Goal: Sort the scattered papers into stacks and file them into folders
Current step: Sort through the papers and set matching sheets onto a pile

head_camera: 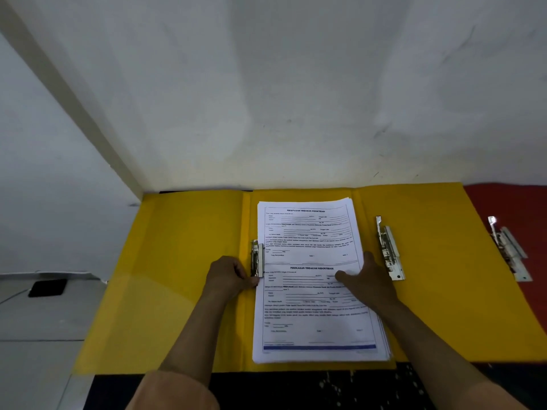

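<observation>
— Where is the paper stack [316,279] sitting?

— On the open yellow folder [183,279], against the folder's centre fold, on the right-hand leaf. Its long axis runs from the near edge of the folder toward the wall [266,99]. The printed heading is at the far end, so the text reads upright from the person's side. The lower sheets fan out slightly past the top sheet along the stack's right edge.

— And the hands?

— The left hand [229,276] is at the stack's left edge, about halfway along it. Its fingers are curled, with the tips at the lower end of the metal fastener [257,258] that stands along that edge. I cannot tell whether they pinch the metal or only the paper margin. The right hand [367,281] lies flat on the stack's right side, fingers straight and spread, pressing the sheets down.

— Anything else near the stack?

— Just right of it a second metal fastener [389,250] lies on a second yellow folder [444,276], roughly parallel to the stack's long side. Further right is a red folder [515,208] with its own clip [507,250]. Well left of the stack, off the folder, a dark flat object [47,287] lies on the pale surface.
</observation>
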